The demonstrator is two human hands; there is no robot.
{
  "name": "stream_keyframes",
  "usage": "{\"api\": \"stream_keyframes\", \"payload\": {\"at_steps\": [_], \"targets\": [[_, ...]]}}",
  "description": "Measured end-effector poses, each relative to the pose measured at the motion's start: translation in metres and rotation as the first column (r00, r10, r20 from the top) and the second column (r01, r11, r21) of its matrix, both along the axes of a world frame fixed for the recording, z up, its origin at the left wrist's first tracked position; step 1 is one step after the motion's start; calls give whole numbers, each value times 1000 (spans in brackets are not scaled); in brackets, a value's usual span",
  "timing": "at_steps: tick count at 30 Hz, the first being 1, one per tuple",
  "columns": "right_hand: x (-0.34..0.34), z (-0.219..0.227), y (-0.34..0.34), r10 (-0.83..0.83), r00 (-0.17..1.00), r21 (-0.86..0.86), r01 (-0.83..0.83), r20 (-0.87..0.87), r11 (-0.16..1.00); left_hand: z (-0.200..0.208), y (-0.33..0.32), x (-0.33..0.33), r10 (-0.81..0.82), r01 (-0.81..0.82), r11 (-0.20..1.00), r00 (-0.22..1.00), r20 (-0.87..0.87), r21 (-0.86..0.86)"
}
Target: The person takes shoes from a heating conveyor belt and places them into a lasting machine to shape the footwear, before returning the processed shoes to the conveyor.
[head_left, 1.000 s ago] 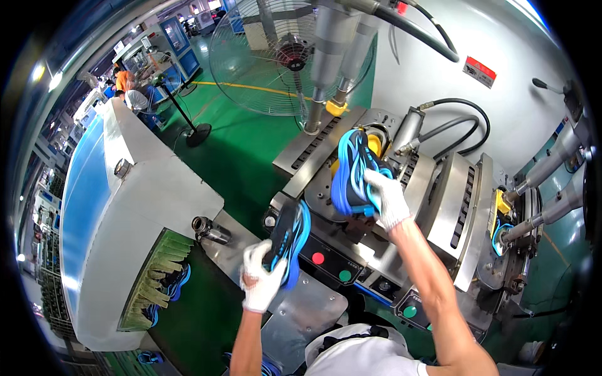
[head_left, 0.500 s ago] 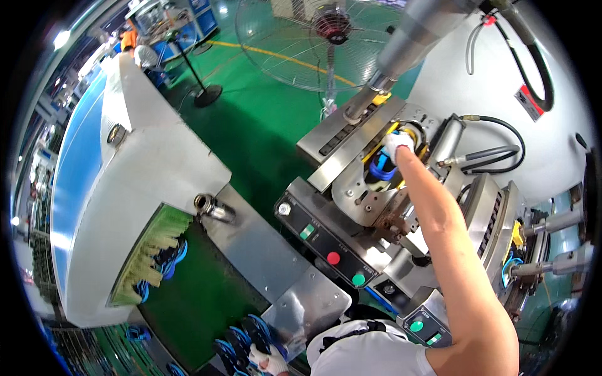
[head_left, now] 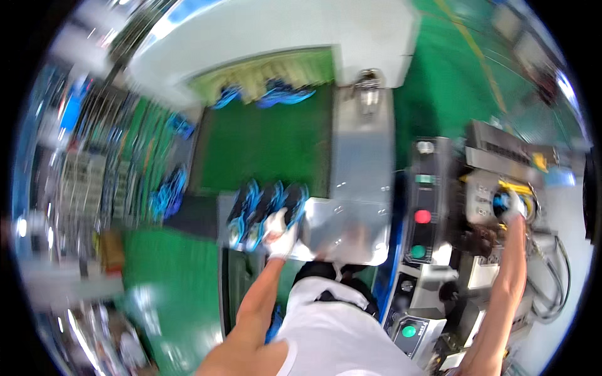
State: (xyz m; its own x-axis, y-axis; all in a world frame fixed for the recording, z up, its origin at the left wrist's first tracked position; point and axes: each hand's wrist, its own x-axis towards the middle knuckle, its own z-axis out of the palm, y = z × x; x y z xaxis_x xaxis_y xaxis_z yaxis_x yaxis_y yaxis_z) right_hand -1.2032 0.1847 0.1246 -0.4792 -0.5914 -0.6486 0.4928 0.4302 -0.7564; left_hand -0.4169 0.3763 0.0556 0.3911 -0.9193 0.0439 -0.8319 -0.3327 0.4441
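Head view shows the work partway through, as I judge it: one blue shoe piece (head_left: pixel 500 202) already sits on the grey machine (head_left: pixel 483 182) at about three o'clock, several more blue and black shoes (head_left: pixel 263 210) wait in a row near the middle, on the end of the green belt (head_left: pixel 263 141) beside the steel table (head_left: pixel 360 188), and a few others (head_left: pixel 282 95) lie at twelve o'clock, where the belt comes out of the white housing (head_left: pixel 263 31). So loading appears started and far from finished (the picture is smeared by head motion, so fine detail is lost). Gloved in white, the left hand (head_left: pixel 279 235) rests on the row of shoes, fingers curled down over the middle pair, apparently grasping one, though the blur keeps me from telling how firm the hold is. Stretched out to three o'clock, the right hand (head_left: pixel 515 207), also gloved, presses against the blue piece on the machine, fingers bent around it; whether it grips or only touches I cannot tell. A red button (head_left: pixel 422 216) and a green button (head_left: pixel 417 251) sit on the panel between the two hands.
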Motion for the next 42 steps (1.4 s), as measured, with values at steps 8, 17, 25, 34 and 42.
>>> {"api": "stream_keyframes", "payload": {"at_steps": [8, 17, 25, 34, 42], "targets": [[343, 126, 113, 30, 245, -60, -354, -969, 933, -6, 41, 35, 128, -124, 992, 943, -307, 35], [424, -31, 207, 920, -320, 951, 135, -225, 279, 8, -86, 139, -378, 260, 913, 831, -408, -315], [486, 11, 243, 812, -58, 813, -14, -581, 582, -107, -275, 381, 22, -25, 999, 997, -77, -35], [503, -32, 368, 945, -139, 955, -53, -297, 292, -43, -515, 480, -7, 4, 999, 998, 58, 46], [550, -54, 348, 808, 530, 848, -277, -258, 453, -66, -435, 456, -144, 194, 916, 976, 163, -350]]}}
